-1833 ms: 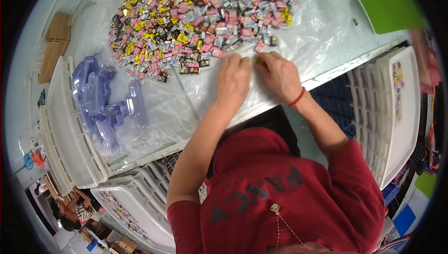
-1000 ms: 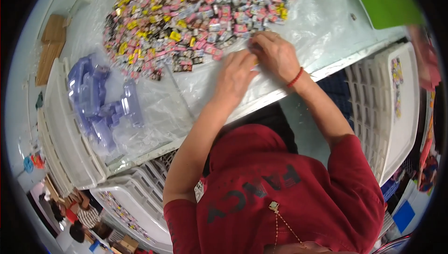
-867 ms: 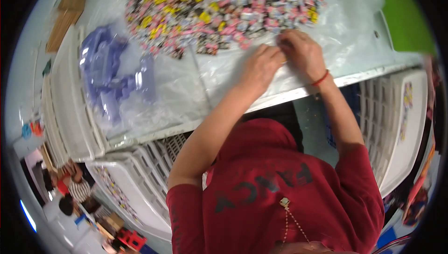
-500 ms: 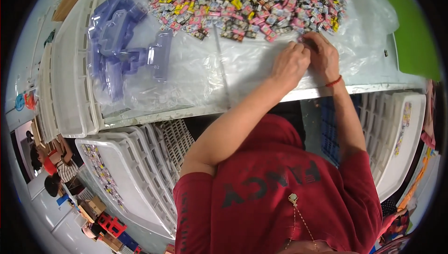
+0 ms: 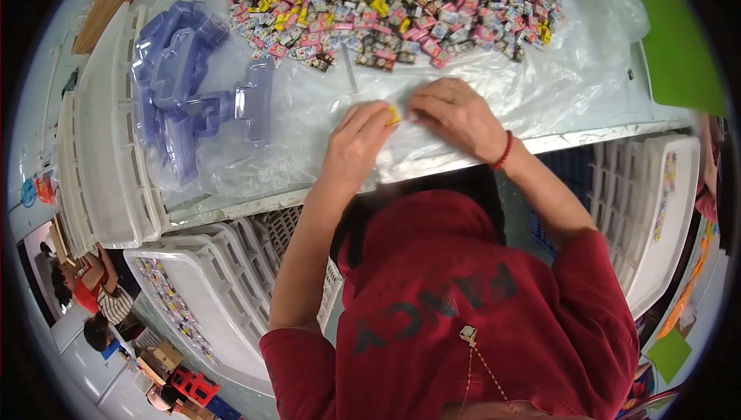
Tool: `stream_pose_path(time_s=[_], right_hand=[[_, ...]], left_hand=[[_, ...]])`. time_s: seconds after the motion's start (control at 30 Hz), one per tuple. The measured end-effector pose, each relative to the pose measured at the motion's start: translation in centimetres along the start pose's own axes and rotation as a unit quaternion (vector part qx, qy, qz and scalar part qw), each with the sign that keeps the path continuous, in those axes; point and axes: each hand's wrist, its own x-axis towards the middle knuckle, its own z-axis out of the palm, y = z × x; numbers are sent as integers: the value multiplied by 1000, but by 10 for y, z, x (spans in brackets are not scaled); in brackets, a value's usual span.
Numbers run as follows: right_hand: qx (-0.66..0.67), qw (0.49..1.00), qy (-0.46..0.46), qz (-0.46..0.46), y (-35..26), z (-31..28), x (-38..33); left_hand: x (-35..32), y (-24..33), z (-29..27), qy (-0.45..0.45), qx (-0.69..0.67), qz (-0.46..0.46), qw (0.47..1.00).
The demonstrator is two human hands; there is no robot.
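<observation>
My left hand (image 5: 356,143) is closed just above the plastic-covered table, in front of the pile. Between its fingertips is a small yellow piece (image 5: 394,116). Close by on the right, my right hand (image 5: 461,120) has its fingers bent together, a red cord bracelet on the wrist. Something small and pinkish shows at its fingertips, too blurred to name. Beyond both hands spreads a large pile of small printed pieces (image 5: 370,15) in pink, yellow, black and white.
Clear bluish plastic trays (image 5: 176,65) lie heaped at the left on the plastic sheet (image 5: 301,111). White crates (image 5: 116,127) stand at the table's left end, with others (image 5: 201,289) below it. A green sheet (image 5: 679,42) is at far right. Several people are at the far left.
Both hands have moved left, away from the pile's right front edge, and are now slightly apart. A yellow piece now shows in my left fingertips. The whole view has shifted a little.
</observation>
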Motion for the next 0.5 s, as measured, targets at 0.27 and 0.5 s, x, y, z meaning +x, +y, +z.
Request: stream_pose_path(time_s=[0.27,0.5], right_hand=[[-29,999,-13,-8,6,-3,-3],[-39,999,6,-18,4,-2,-3]], left_hand=[[-10,12,-8,-21,-14,30,999],[-19,11,14,-16,-32,13,999]])
